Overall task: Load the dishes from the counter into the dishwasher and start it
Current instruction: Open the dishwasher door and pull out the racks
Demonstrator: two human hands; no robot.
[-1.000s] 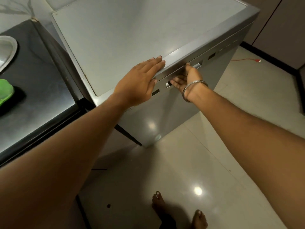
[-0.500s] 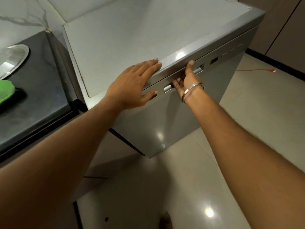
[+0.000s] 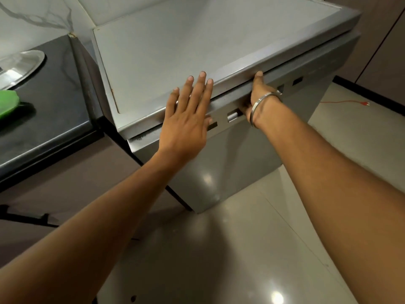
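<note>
Left of the grey steel dishwasher (image 3: 219, 51), a black stone counter (image 3: 54, 110) carries a round steel plate (image 3: 19, 66) and a green plastic dish (image 3: 7, 104); a red cord (image 3: 344, 102) lies on the floor to the right. Left hand (image 3: 186, 119) rests flat, fingers straight, on the dishwasher's top front edge. Right hand (image 3: 256, 95), with a steel bangle (image 3: 263, 106), curls its fingers under the door's handle recess.

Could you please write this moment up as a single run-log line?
phase: opening dishwasher | left hand: flat on top edge | right hand: fingers tucked in door handle recess | door: shut | dishes: not loaded
</note>
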